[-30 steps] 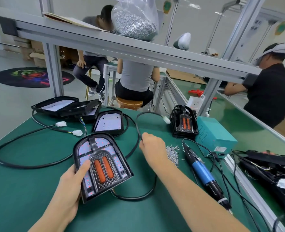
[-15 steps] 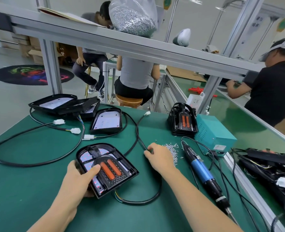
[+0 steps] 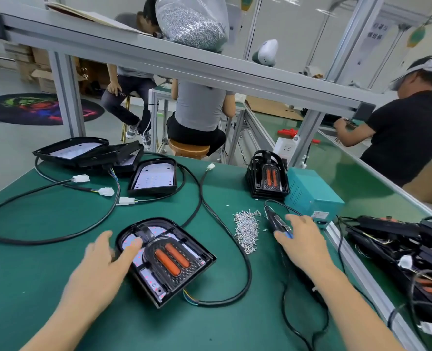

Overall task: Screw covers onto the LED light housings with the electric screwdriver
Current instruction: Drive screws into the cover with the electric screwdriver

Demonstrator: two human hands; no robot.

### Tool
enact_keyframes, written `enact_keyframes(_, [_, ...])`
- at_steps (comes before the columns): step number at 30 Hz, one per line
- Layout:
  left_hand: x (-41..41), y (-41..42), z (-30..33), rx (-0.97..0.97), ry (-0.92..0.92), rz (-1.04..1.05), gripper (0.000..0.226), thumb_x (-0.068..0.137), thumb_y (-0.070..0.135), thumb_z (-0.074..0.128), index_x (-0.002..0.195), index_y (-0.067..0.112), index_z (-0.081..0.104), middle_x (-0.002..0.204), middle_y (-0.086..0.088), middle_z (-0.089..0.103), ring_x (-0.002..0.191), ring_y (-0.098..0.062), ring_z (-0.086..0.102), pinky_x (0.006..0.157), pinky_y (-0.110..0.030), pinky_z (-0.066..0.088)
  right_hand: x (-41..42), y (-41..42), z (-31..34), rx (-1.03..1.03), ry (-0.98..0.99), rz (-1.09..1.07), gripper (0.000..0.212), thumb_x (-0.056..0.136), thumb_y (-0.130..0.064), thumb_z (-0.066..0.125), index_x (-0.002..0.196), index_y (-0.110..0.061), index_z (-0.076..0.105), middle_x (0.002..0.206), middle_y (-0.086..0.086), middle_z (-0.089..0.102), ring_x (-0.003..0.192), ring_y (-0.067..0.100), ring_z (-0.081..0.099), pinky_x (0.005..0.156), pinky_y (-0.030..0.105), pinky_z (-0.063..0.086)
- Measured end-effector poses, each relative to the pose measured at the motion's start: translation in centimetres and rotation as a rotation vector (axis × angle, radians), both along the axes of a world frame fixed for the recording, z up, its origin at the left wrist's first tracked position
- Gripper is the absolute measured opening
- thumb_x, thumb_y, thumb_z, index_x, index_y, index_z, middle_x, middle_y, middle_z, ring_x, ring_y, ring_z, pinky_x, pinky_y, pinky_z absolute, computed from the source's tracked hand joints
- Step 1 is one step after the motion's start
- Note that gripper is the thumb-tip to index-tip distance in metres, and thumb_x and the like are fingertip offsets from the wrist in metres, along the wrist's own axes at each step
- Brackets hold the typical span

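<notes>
Left hand (image 3: pixel 103 264) with straight fingers pressing on black arch-shaped LED housing (image 3: pixel 165 260), glossy cover with two orange bars, flat on green mat (image 3: pixel 32 274), rounded end pointing far-left. Loose pile of small silver screws (image 3: pixel 246 230). Right hand (image 3: pixel 303 239) curled around electric screwdriver (image 3: pixel 275 220).

LED housing with its cover on, screwdriver and loose screws on the green surface (image 3: pixel 45 287)

The black, arch-topped LED light housing (image 3: pixel 164 259) lies flat near the front, rotated so its rounded end points away and left; its clear cover (image 3: pixel 168 258) sits in it, showing two orange oblong strips and a white board dotted red, and a black cable (image 3: pixel 237 252) leaves its near corner. To its right lies a heap of small silver screws (image 3: pixel 246 230). Just right of those, the electric screwdriver (image 3: pixel 277 221) lies on the surface, dark-bodied with a blue patch, largely hidden. Farther back stand a stack of covers (image 3: pixel 267 178) and open housings (image 3: pixel 154 177) showing white boards.
</notes>
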State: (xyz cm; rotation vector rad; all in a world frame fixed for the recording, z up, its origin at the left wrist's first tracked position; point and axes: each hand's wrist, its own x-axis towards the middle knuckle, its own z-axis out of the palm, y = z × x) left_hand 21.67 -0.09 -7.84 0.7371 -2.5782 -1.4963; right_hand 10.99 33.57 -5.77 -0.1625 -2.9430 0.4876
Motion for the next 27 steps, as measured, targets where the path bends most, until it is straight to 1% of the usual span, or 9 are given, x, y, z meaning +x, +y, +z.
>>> enact_keyframes(3, [-1.0, 0.7, 1.6, -0.352, 0.146, -0.015, 0.058, 0.088, 0.050, 0.053, 0.136, 0.020, 0.043, 0.132, -0.003, 0.042, 0.106, -0.027, 0.055, 0.089, -0.042, 0.042, 0.6, 2.4, 0.0, 0.059, -0.200, -0.084, 0.068, 0.089, -0.045, 0.064, 0.143, -0.011, 0.040, 0.137, 0.013, 0.045, 0.123, 0.029, 0.046, 0.094, 0.035, 0.041])
enact_keyframes(6, [-3.6, 4.7, 3.3, -0.407, 0.418, -0.228, 0.026, 0.088, 0.030, 0.061, 0.111, 0.020, 0.064, 0.111, 0.002, 0.058, 0.104, -0.020, 0.053, 0.088, -0.034, 0.041, 0.6, 2.5, -0.7, -0.051, -0.334, -0.069, 0.062, 0.085, -0.045, 0.068, 0.133, -0.012, 0.047, 0.120, 0.009, 0.052, 0.099, 0.023, 0.051, 0.081, 0.030, 0.041])
enact_keyframes(8, [-6.0, 8.5, 3.9, -0.438, 0.450, -0.445, 0.014, 0.088, 0.026, 0.059, 0.097, 0.023, 0.069, 0.097, 0.006, 0.063, 0.099, -0.017, 0.052, 0.085, -0.032, 0.040, 0.2, 2.5, -0.9, -0.138, -0.351, -0.084, 0.058, 0.085, -0.041, 0.070, 0.129, -0.010, 0.048, 0.113, 0.007, 0.055, 0.096, 0.023, 0.054, 0.079, 0.030, 0.042])
enact_keyframes(11, [-10.2, 12.9, 3.8, -0.435, 0.338, -0.627, 0.017, 0.087, 0.018, 0.055, 0.089, 0.020, 0.071, 0.091, 0.006, 0.068, 0.093, -0.017, 0.059, 0.081, -0.031, 0.046, -0.2, 2.8, -0.9, -0.239, -0.360, -0.083, 0.051, 0.087, -0.040, 0.068, 0.124, -0.010, 0.051, 0.111, 0.006, 0.057, 0.097, 0.023, 0.057, 0.079, 0.031, 0.043])
enact_keyframes(15, [-14.7, 15.6, 2.1, -0.530, 0.135, -0.635, 0.022, 0.083, 0.007, 0.051, 0.083, 0.018, 0.070, 0.093, -0.003, 0.072, 0.083, -0.024, 0.062, 0.075, -0.031, 0.052, -0.4, 3.3, -1.0, -0.291, -0.350, -0.071, 0.040, 0.084, -0.027, 0.067, 0.120, -0.013, 0.054, 0.105, 0.005, 0.060, 0.086, 0.020, 0.057, 0.068, 0.028, 0.042])
enact_keyframes(19, [-16.0, 17.1, 0.4, -0.767, 0.017, -0.579, 0.022, 0.083, 0.006, 0.051, 0.095, 0.017, 0.066, 0.099, -0.002, 0.068, 0.083, -0.024, 0.059, 0.074, -0.028, 0.037, -1.0, 3.0, -1.3, -0.149, -0.378, -0.073, 0.041, 0.078, -0.026, 0.072, 0.107, -0.014, 0.047, 0.100, 0.004, 0.055, 0.082, 0.021, 0.054, 0.064, 0.027, 0.040])
enact_keyframes(22, [-16.2, 17.6, 0.2, -0.839, -0.011, -0.541, 0.013, 0.080, 0.005, 0.055, 0.079, 0.018, 0.052, 0.092, -0.001, 0.065, 0.078, -0.023, 0.056, 0.074, -0.029, 0.031, -1.5, 2.7, -1.7, -0.117, -0.374, -0.111, 0.044, 0.075, -0.028, 0.072, 0.107, -0.015, 0.045, 0.099, 0.002, 0.054, 0.083, 0.021, 0.056, 0.065, 0.027, 0.041])
enact_keyframes(24, [-16.1, 17.8, 0.2, -0.861, -0.030, -0.526, 0.021, 0.078, 0.006, 0.057, 0.069, 0.017, 0.041, 0.092, -0.001, 0.066, 0.077, -0.023, 0.054, 0.074, -0.029, 0.030, -1.7, 2.6, -2.0, -0.124, -0.367, -0.122, 0.044, 0.074, -0.028, 0.073, 0.104, -0.014, 0.045, 0.098, 0.002, 0.055, 0.081, 0.022, 0.057, 0.065, 0.026, 0.042])
enact_keyframes(27, [-15.8, 18.1, 0.1, -0.897, -0.050, -0.540, 0.023, 0.078, 0.006, 0.057, 0.068, 0.017, 0.039, 0.080, 0.002, 0.061, 0.075, -0.022, 0.054, 0.076, -0.030, 0.030, -1.9, 2.8, -2.2, -0.181, -0.357, -0.140, 0.037, 0.070, -0.022, 0.073, 0.091, -0.013, 0.044, 0.090, 0.002, 0.054, 0.074, 0.021, 0.054, 0.060, 0.026, 0.041])
